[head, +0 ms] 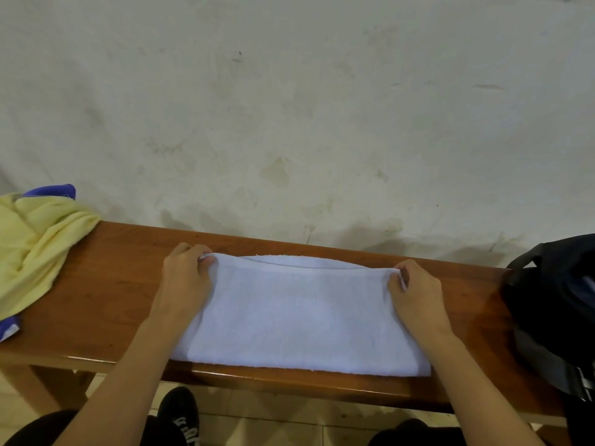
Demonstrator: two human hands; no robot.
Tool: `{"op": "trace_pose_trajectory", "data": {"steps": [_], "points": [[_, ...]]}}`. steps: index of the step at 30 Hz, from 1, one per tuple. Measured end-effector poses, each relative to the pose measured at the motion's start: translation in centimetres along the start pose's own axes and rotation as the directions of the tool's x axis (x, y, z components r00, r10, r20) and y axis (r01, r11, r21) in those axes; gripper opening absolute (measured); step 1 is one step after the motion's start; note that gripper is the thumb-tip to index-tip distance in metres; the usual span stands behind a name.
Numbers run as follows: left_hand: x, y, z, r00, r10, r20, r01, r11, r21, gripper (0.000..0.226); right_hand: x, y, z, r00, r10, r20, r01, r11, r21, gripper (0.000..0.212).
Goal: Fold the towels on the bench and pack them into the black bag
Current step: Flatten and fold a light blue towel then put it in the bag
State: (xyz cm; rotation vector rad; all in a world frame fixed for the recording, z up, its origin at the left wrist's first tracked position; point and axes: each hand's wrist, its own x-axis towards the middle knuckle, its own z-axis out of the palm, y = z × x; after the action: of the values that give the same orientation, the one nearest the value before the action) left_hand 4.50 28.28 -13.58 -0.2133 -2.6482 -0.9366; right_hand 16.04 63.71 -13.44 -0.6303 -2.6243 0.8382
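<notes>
A pale blue-white towel [299, 313] lies folded flat across the middle of the wooden bench [112, 284]. My left hand [185, 275] pinches its far left corner. My right hand [415, 291] pinches its far right corner. The folded top layer reaches almost to the towel's far edge, where a thin strip of the lower layer shows. The black bag [553, 307] stands open at the right end of the bench. A crumpled yellow towel [35, 249] lies at the left end, with a blue-purple cloth [53, 190] partly under it.
A stained pale wall [289, 107] rises directly behind the bench. Bare bench wood shows between the towels and between the white towel and the bag. My black shoe [180, 413] stands on the tiled floor below the bench's front edge.
</notes>
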Motion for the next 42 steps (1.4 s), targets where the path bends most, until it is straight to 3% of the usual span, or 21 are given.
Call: {"op": "trace_pose_trajectory", "data": {"steps": [7, 16, 21, 28, 34, 36, 39, 42], "points": [[0.3, -0.6, 0.2, 0.997, 0.019, 0.07, -0.02, 1.0, 0.016, 0.017, -0.4, -0.4, 0.0, 0.999, -0.032, -0.031, 0.027, 0.989, -0.145, 0.002], [0.6, -1.1, -0.6, 0.974, 0.022, 0.224, -0.043, 0.995, 0.086, 0.014, -0.1, 0.1, -0.7, 1.0, 0.013, -0.018, -0.012, 0.999, 0.045, 0.016], [0.5, -0.9, -0.6, 0.975, 0.008, 0.223, -0.029, 0.996, 0.09, 0.01, -0.3, -0.4, -1.2, 0.998, 0.001, -0.06, 0.006, 0.993, 0.12, 0.019], [1.0, 0.3, -2.1, 0.993, 0.07, 0.096, -0.072, 0.997, 0.013, 0.014, 0.7, -1.0, -2.6, 0.992, 0.02, -0.123, -0.002, 0.989, 0.146, 0.014], [4.0, 3.5, -5.1, 0.988, 0.13, -0.082, -0.134, 0.99, -0.04, 0.017, 3.4, -3.9, -6.0, 0.968, -0.113, -0.222, 0.154, 0.972, 0.177, 0.015], [5.1, 4.8, -6.4, 0.961, 0.209, -0.181, -0.23, 0.968, -0.103, 0.021, 4.2, -5.5, -7.5, 0.94, -0.139, -0.311, 0.221, 0.944, 0.246, 0.015], [6.5, 5.7, -8.2, 0.881, 0.363, -0.303, -0.394, 0.918, -0.045, 0.026, 4.6, -7.4, -9.4, 0.849, -0.216, -0.482, 0.374, 0.89, 0.26, 0.014], [5.4, 5.3, -9.2, 0.872, 0.378, -0.311, -0.418, 0.906, -0.071, 0.022, 3.5, -7.5, -9.6, 0.836, -0.226, -0.5, 0.393, 0.882, 0.258, 0.012]]}}
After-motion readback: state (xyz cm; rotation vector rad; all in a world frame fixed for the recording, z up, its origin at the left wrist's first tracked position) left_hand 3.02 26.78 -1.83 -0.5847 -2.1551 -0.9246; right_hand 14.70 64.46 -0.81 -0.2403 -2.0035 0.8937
